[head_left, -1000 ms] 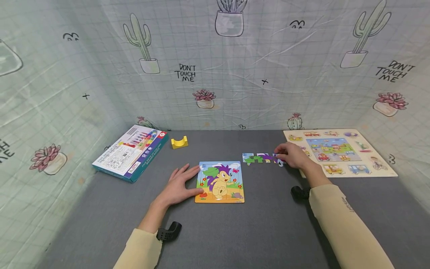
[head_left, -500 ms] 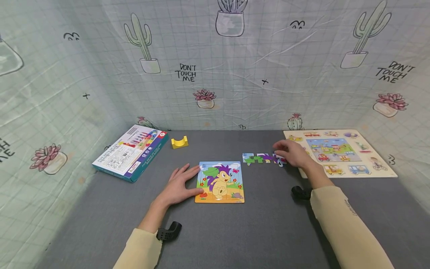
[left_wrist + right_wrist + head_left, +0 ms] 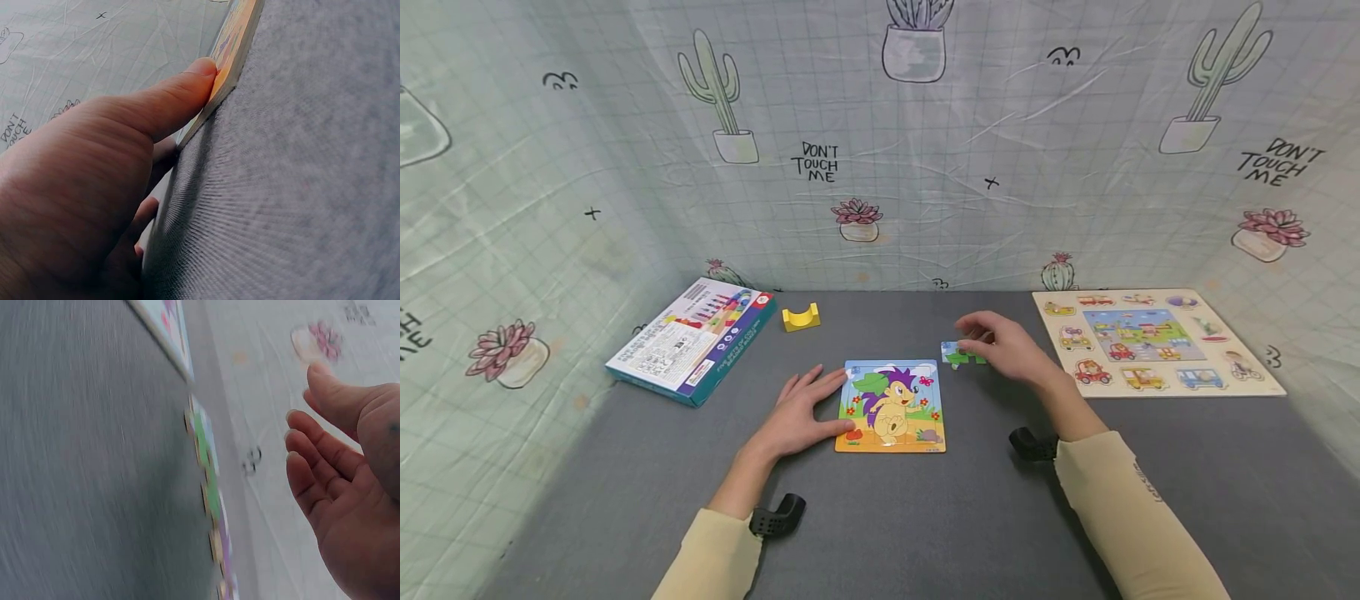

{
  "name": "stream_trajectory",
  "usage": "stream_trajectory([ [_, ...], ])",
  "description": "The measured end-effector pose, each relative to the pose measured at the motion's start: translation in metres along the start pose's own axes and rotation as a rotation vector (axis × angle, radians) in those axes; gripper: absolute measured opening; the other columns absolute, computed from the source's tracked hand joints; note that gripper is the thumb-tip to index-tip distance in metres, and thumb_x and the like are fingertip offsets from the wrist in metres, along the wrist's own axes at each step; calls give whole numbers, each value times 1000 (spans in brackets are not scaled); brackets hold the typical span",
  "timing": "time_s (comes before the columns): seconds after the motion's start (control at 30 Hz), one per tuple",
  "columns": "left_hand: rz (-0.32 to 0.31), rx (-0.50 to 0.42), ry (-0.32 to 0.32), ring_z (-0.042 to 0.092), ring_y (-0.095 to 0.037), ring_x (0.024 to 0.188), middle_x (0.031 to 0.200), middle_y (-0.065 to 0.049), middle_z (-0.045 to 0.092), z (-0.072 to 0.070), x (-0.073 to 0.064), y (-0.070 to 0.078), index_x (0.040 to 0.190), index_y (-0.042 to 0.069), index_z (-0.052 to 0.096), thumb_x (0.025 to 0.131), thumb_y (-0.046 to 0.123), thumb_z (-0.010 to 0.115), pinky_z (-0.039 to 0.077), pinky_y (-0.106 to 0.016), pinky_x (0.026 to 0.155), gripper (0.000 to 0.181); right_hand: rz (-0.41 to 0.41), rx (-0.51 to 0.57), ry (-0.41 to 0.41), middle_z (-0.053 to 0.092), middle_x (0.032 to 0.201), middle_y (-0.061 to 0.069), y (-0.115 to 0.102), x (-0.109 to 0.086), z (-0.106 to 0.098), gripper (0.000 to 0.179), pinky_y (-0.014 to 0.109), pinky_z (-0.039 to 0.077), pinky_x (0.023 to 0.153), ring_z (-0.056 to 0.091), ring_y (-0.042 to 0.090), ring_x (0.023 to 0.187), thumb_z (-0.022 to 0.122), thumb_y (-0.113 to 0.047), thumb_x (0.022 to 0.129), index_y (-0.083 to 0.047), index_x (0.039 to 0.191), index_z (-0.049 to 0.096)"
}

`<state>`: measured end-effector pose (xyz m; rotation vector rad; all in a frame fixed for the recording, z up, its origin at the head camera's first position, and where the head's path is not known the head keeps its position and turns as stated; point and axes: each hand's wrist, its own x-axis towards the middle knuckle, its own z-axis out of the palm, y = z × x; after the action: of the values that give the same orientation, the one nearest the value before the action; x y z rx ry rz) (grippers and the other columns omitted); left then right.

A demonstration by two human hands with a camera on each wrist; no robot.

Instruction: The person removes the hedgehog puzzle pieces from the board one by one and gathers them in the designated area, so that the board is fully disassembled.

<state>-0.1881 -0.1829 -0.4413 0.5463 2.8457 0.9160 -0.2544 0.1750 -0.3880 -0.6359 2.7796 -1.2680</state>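
A square hedgehog picture puzzle [image 3: 891, 408] lies flat on the table. My left hand [image 3: 797, 417] rests at its left edge, the thumb on the lower-left part of the rim and the fingers spread near the upper-left corner. In the left wrist view the thumb [image 3: 181, 90] presses on the puzzle's orange edge. Just right of the puzzle is a row of jigsaw pieces [image 3: 953, 357], partly covered by my right hand [image 3: 1007, 346]. That hand hovers over them with loosely bent fingers and holds nothing. The right wrist view shows the pieces [image 3: 209, 478] lined up below it, apart from the fingers.
A wooden vehicle puzzle board [image 3: 1157, 342] lies at the back right. At the back left are a boxed game [image 3: 692, 337] and a yellow curved block [image 3: 801, 317]. A printed cloth [image 3: 925, 225] walls in the grey table [image 3: 895, 525].
My right hand has moved left along the row of jigsaw pieces, from its right end toward its left end. The left hand and hedgehog puzzle have stayed put.
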Motion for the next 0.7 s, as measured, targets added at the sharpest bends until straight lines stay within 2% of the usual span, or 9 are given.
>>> stream_trajectory([
  [0.37, -5, -5, -4, 16, -35, 152, 158, -7, 42, 0, 1, 1, 154, 12, 44, 85, 51, 77, 3, -61, 119, 86, -48, 91, -88, 63, 118, 14, -34, 8, 46, 38, 45, 49, 95, 59, 26, 102, 69, -17, 98, 1, 130, 62],
  [0.57, -10, -7, -8, 15, -36, 152, 158, -6, 41, 0, 1, 1, 155, 14, 44, 86, 53, 76, 3, -62, 118, 86, -58, 118, -174, 62, 123, 17, -47, 11, 69, 42, 41, 51, 91, 59, 24, 103, 70, -18, 98, 1, 133, 60],
  [0.7, 7, -6, -5, 16, -36, 151, 158, -7, 41, -1, 1, 1, 154, 13, 44, 86, 52, 76, 3, -62, 118, 85, -73, 100, -220, 63, 119, 14, -53, 13, 80, 41, 37, 52, 84, 59, 21, 100, 69, -17, 99, 1, 134, 59],
])
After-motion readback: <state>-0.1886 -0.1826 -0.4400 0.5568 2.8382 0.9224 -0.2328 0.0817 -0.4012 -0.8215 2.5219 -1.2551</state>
